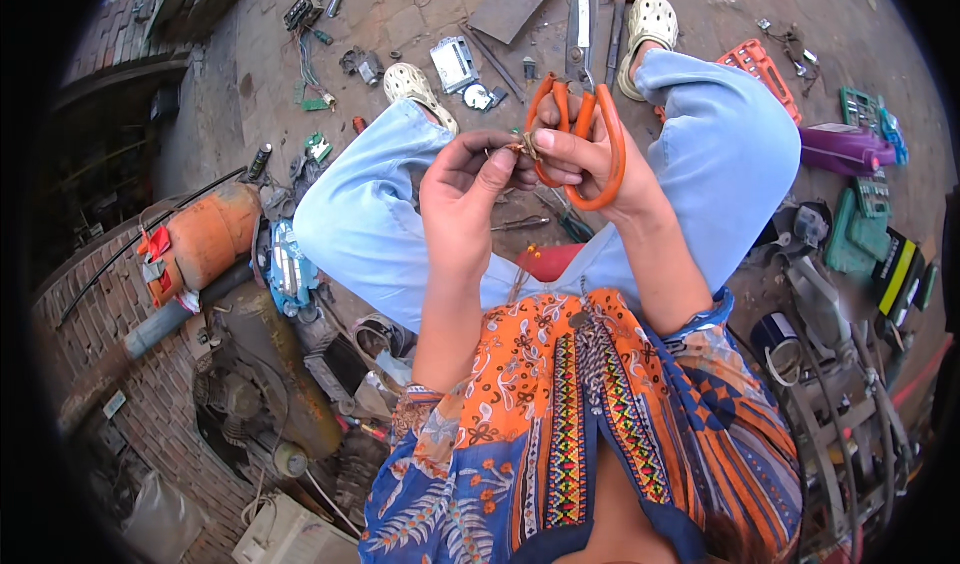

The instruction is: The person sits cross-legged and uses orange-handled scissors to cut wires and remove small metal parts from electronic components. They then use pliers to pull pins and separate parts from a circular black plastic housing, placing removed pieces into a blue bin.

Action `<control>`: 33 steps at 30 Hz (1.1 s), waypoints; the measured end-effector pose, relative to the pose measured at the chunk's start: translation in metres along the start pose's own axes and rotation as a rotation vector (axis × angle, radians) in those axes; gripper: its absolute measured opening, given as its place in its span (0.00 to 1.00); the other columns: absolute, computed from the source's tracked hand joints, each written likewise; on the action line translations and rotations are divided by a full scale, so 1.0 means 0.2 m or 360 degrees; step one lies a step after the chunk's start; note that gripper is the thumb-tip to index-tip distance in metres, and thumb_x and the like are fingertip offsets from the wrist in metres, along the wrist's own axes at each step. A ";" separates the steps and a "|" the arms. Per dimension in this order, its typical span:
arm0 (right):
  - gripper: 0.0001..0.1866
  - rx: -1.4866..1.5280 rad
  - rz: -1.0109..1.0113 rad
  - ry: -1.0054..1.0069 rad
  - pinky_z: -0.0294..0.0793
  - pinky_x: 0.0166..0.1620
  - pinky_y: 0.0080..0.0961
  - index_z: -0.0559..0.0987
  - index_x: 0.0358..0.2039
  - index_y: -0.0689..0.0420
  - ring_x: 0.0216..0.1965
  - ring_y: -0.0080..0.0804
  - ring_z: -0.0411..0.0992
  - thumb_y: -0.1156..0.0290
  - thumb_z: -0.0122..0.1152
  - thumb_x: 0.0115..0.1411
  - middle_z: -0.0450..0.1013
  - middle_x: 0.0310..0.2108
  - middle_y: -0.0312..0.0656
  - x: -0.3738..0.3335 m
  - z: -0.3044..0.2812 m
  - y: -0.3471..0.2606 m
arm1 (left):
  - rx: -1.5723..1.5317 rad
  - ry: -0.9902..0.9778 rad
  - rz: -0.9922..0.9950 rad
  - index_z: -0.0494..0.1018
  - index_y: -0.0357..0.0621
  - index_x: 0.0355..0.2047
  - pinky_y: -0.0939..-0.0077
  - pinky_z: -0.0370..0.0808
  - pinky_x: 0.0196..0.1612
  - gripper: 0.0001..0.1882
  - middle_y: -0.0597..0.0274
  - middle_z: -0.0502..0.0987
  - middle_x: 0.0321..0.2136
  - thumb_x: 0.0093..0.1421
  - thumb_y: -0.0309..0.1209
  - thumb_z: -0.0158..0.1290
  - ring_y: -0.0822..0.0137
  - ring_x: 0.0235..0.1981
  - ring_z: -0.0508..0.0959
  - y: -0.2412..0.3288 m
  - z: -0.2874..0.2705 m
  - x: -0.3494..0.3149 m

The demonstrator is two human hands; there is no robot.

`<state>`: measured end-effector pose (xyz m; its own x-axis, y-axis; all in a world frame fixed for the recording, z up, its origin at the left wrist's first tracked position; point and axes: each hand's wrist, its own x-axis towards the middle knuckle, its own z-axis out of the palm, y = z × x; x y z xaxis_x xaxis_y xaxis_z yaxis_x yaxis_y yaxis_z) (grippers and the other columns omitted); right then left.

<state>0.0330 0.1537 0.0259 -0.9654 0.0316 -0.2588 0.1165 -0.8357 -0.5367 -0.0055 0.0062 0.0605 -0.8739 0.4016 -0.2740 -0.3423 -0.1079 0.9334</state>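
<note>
In front of my lap, my left hand (pixel 465 179) is closed, its thumb and fingertips pinching a small coppery, wire-like piece (pixel 526 146). My right hand (pixel 600 159) meets it from the other side, with thumb and fingertips on the same piece. Orange-handled scissors (pixel 612 169) hang on my right hand, their big loops around its fingers. The blades of the scissors are hard to make out against the ground. What exactly the small piece is I cannot tell. Below my hands, a plier-like tool (pixel 522 223) and a dark green-handled tool (pixel 573 226) lie between my legs.
A hammer (pixel 617 34), a flat metal plate (pixel 512 9) and a white device part (pixel 455 63) lie ahead on the ground. Right are a red tool case (pixel 760 76), a purple container (pixel 845 149) and green cases (pixel 858 232). An orange cylinder (pixel 215 226) lies left by brickwork.
</note>
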 end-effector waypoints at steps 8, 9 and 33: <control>0.14 -0.0231 -0.0036 0.0194 0.55 0.17 0.14 0.67 0.32 0.59 0.16 0.15 0.57 0.75 0.65 0.51 0.60 0.19 0.30 0.02 0.00 0.01 | 0.1405 0.0277 0.0940 0.74 0.38 0.37 0.77 0.74 0.32 0.14 0.58 0.75 0.31 0.47 0.20 0.59 0.67 0.29 0.77 -0.02 0.06 0.00; 0.14 -0.0211 -0.0030 0.0200 0.55 0.17 0.14 0.67 0.32 0.59 0.16 0.15 0.57 0.75 0.65 0.51 0.61 0.19 0.30 0.02 -0.01 0.02 | 0.1507 0.0287 0.1020 0.74 0.38 0.35 0.77 0.74 0.31 0.13 0.59 0.75 0.31 0.47 0.20 0.59 0.67 0.29 0.77 -0.03 0.04 0.01; 0.14 -0.0408 -0.0117 0.0234 0.61 0.22 0.17 0.68 0.31 0.59 0.20 0.19 0.61 0.72 0.65 0.51 0.64 0.21 0.33 0.05 -0.03 0.03 | -0.0286 0.0009 -0.0354 0.72 0.35 0.36 0.83 0.68 0.25 0.07 0.60 0.75 0.27 0.57 0.23 0.53 0.75 0.24 0.72 -0.09 -0.08 0.03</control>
<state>0.0251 0.1522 0.0138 -0.9315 0.1817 -0.3151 0.1206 -0.6630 -0.7388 -0.0093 -0.0041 0.0386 -0.7724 0.4281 -0.4692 -0.5809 -0.1777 0.7943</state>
